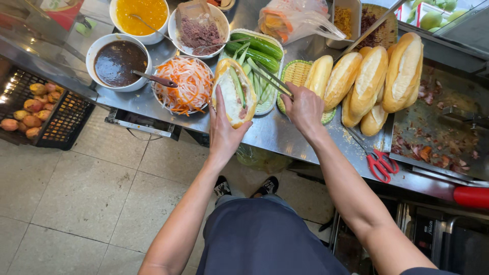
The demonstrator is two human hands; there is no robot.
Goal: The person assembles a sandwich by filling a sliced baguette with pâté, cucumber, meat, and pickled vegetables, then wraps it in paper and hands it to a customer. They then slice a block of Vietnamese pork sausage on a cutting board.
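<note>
Head view: The left hand (222, 127) grips a split bread roll (235, 91) from beneath, fingers closed around its near end. The roll is open upward and holds cucumber strips. It is held above the steel counter (275, 133), just right of the bowl of shredded carrot and radish (186, 84). The right hand (304, 108) is closed on metal tongs (270, 80), whose tips reach left to the roll's filling. Whole loaves (372, 81) lie to the right. Red scissors (379, 163) lie at the near right.
</note>
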